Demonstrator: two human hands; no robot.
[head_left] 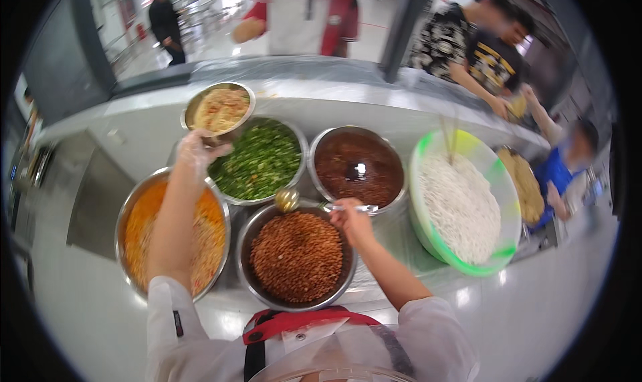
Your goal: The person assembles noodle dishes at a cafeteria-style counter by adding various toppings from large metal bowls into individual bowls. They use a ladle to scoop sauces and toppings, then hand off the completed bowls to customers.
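My left hand (199,149), in a clear thin glove, grips a small metal bowl (189,114) of pale noodles topped with reddish sauce (224,110). It is tilted at the far edge of the counter. My right hand (352,223) is closed round the handle of a metal ladle (287,199). The ladle's round head hangs above the far rim of a steel bowl (245,265) of brown peanuts (297,255). Just beyond it are a steel bowl of chopped greens (261,160) and another of dark red sauce (359,174).
At left stands a steel bowl of orange, oily chopped food (144,228). A green-white tub (418,235) of white noodles (460,208) is at right, with a tan-filled container (521,184) beyond. People stand past the ledge (334,94); a co-worker in blue (562,181) hands food across.
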